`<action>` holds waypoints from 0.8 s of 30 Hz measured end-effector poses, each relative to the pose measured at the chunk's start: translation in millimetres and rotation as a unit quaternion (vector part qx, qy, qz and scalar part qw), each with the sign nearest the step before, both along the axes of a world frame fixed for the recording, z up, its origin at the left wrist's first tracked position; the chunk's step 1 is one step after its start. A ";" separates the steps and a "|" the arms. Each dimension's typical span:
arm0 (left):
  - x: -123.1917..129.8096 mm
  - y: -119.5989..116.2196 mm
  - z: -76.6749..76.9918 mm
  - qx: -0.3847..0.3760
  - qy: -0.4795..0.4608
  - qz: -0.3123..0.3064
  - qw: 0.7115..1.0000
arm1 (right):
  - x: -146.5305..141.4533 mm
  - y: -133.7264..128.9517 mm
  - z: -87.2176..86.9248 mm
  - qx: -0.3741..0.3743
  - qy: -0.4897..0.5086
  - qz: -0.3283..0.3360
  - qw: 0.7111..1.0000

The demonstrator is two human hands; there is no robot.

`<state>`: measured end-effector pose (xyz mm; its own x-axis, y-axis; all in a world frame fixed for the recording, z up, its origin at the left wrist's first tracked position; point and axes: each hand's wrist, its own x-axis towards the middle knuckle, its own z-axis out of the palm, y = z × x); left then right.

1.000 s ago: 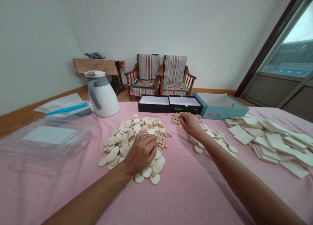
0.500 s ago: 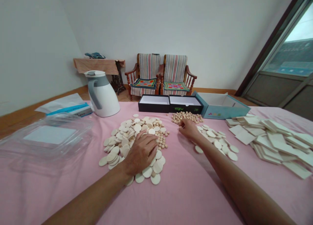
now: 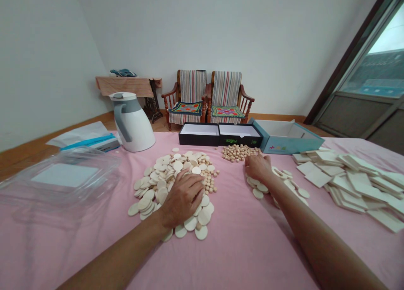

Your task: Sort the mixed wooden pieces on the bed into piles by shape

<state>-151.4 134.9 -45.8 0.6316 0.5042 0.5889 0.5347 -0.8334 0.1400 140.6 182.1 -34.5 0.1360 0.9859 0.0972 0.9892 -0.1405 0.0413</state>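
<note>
My left hand (image 3: 183, 197) lies over a mixed heap of round wooden discs (image 3: 161, 172), its fingers stretched forward and slightly bent. Small wooden beads (image 3: 208, 181) cluster at the heap's right side, close to those fingertips. Over the left edge of a smaller disc pile (image 3: 258, 190) is my right hand (image 3: 259, 168), closed with its fingers curled under. Whatever is inside it is hidden from view. A separate pile of wooden beads (image 3: 237, 152) lies just beyond this hand.
Two black trays (image 3: 199, 139) and a blue box (image 3: 288, 145) stand at the back of the pink cloth (image 3: 227, 239). Rectangular wooden boards (image 3: 360, 182) are piled at right. A white jug (image 3: 135, 126) and clear plastic packaging (image 3: 104, 184) occupy the left.
My right hand has moved right, from the front of the bead pile to the smaller disc pile. My left hand has stayed in place on the heap.
</note>
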 end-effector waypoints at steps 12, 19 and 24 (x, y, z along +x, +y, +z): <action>1.5 1.0 0.2 -0.010 0.002 0.001 1.000 | 12.7 23.6 -14.9 0.285 0.245 0.087 0.922; 0.7 -0.1 0.5 -0.007 0.001 0.004 1.000 | -50.0 4.9 -23.8 0.105 0.311 0.292 0.898; 0.4 -0.1 1.5 -0.003 0.004 0.002 1.000 | -69.6 -2.8 -30.9 0.091 0.276 0.295 0.910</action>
